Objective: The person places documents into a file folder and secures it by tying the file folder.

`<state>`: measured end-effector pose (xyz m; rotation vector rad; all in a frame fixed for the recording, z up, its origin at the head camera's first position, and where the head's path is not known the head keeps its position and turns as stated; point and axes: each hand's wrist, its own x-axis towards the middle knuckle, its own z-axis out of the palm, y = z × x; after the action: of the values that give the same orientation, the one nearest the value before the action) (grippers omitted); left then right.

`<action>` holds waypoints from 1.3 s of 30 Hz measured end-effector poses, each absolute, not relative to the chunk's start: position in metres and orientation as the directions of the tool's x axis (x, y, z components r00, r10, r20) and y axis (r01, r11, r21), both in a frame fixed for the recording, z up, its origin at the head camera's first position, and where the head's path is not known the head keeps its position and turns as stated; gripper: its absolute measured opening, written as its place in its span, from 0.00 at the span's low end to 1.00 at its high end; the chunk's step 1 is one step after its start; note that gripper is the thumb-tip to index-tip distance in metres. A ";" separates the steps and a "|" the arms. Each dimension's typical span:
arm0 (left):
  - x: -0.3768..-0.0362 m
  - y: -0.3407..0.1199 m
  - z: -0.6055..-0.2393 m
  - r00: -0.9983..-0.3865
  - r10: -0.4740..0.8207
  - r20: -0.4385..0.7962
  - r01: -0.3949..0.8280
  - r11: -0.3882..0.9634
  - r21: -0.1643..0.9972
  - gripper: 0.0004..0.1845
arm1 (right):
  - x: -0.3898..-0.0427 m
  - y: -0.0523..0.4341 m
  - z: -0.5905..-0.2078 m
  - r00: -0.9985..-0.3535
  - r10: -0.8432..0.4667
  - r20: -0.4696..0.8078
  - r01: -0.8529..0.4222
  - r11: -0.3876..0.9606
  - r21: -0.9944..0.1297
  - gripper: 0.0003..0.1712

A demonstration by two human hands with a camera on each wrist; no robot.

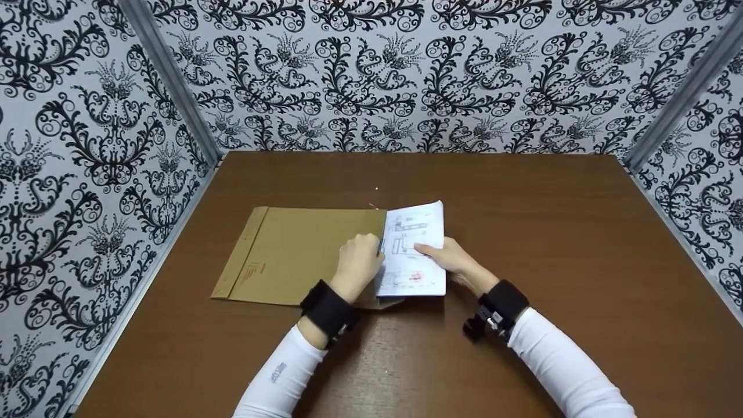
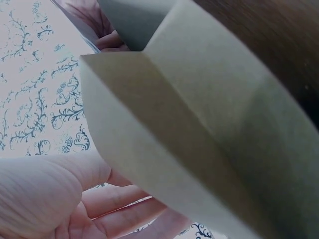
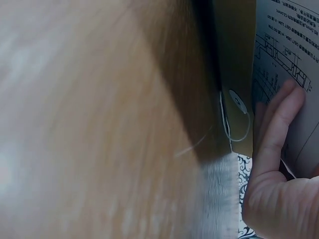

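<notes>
A brown paper envelope (image 1: 302, 249) with small red print lies flat on the table, its open end to the right. My left hand (image 1: 359, 261) grips the edge of that opening, and the left wrist view shows the envelope's mouth (image 2: 164, 109) spread apart beside the fingers. Papers with printed line drawings and a red mark (image 1: 406, 264) lie partly inside the envelope and stick out to the right. My right hand (image 1: 453, 256) holds their right edge, thumb on top and fingers underneath. How far the papers reach inside is hidden.
The brown wooden table (image 1: 551, 232) extends around the envelope. Patterned black-and-white walls (image 1: 371, 75) stand behind and on both sides. A round white button (image 3: 238, 101) with a thin string (image 3: 247, 132) is on the envelope. Black bands with cameras (image 1: 504, 303) circle both wrists.
</notes>
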<state>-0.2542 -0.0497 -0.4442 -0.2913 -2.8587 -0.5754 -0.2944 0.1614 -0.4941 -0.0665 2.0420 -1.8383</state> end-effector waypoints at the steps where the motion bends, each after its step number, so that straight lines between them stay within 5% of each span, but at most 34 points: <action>1: -0.254 -0.050 -0.444 -0.959 0.153 0.239 0.235 0.901 0.365 0.14 | -0.294 0.161 -0.494 -0.922 -0.289 -0.257 0.221 0.151 -0.963 0.27; 7: -0.253 -0.050 -0.444 -0.956 0.169 0.240 0.252 0.892 0.375 0.22 | -0.295 0.155 -0.493 -0.928 -0.267 -0.261 0.211 0.203 -0.956 0.26; 14: -0.252 -0.050 -0.446 -0.951 0.155 0.266 0.251 0.892 0.376 0.13 | -0.296 0.154 -0.492 -0.929 -0.267 -0.258 0.211 0.192 -0.958 0.26; 28: -0.252 -0.051 -0.449 -0.956 0.141 0.258 0.238 0.886 0.398 0.16 | -0.285 0.168 -0.482 -0.895 -0.336 -0.292 0.297 0.039 -0.954 0.30; 39: -0.254 -0.050 -0.449 -0.965 0.143 0.220 0.222 0.891 0.397 0.20 | -0.266 0.190 -0.475 -0.848 -0.401 -0.346 0.344 0.078 -0.936 0.33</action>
<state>-0.2535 -0.0498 -0.4485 -0.2804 -2.8734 -0.6355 -0.2656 0.1902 -0.4747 -0.0560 1.8310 -1.8242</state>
